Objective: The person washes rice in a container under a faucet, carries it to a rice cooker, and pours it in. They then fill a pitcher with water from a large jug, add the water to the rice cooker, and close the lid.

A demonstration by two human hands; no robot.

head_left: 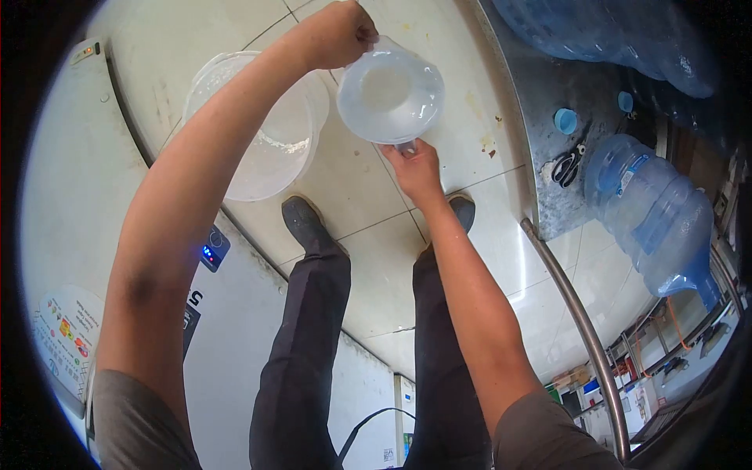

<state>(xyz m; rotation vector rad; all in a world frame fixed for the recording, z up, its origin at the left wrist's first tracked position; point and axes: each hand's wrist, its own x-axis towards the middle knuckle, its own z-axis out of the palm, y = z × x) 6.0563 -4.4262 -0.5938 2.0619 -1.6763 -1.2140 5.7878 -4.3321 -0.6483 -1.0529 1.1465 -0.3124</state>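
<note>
A translucent, round plastic jug (389, 117) is held over the tiled floor, its wide opening facing me and a paler round bottom visible inside. My right hand (417, 168) is closed around its handle on the near side. Up at the far rim, my left hand (342, 35) has its fingers curled and pinched at the pointed edge. Left of the jug stands a larger translucent plastic tub (266, 176) with shiny inner walls. My left forearm crosses over the tub and hides part of it.
To the right, a metal table (540, 205) carries black-handled scissors (564, 168), blue caps (565, 121) and a large water bottle (638, 196) on its side; more bottles (603, 31) lie beyond. A curved metal rail (576, 305) runs below. A white appliance (78, 196) stands left.
</note>
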